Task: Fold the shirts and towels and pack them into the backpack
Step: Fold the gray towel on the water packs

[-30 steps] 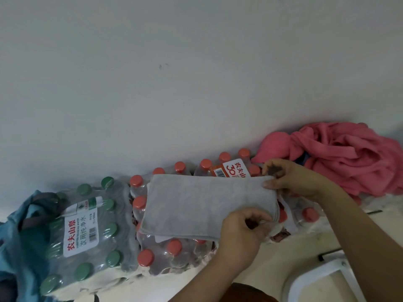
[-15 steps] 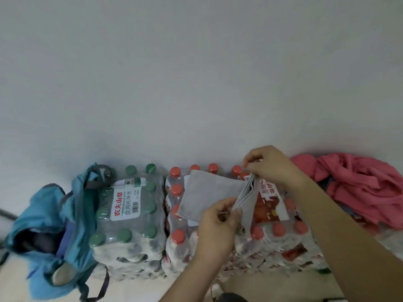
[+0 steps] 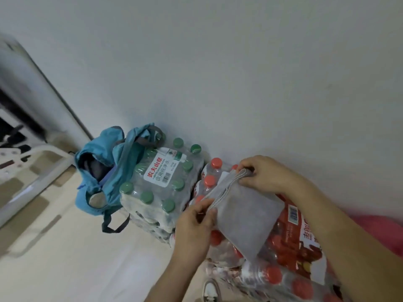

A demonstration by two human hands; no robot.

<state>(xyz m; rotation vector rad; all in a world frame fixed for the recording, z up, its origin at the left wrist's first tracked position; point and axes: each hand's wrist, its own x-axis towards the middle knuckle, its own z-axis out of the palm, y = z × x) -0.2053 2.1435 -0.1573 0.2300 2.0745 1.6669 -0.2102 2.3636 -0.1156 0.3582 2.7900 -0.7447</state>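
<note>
I read 1 head cam, wide-angle, aimed fwd & down w/ frame rolled, close over left hand (image 3: 194, 227) & right hand (image 3: 266, 173) on towel (image 3: 246, 216) at btm-right, wall (image 3: 218, 62) up top, backpack (image 3: 122, 155) mid-left.

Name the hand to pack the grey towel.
Likely left: left hand pinches the folded grey cloth towel on the side nearer the blue fabric backpack; right hand holds its far end.

We counted one grey towel (image 3: 246, 212), one blue backpack (image 3: 98, 158) and two shrink-wrapped bottle packs, a green-capped pack (image 3: 157, 184) and a red-capped pack (image 3: 292, 243). Also one pink cloth heap (image 3: 375, 232), and two hands: left hand (image 3: 194, 227), right hand (image 3: 266, 175).
</note>
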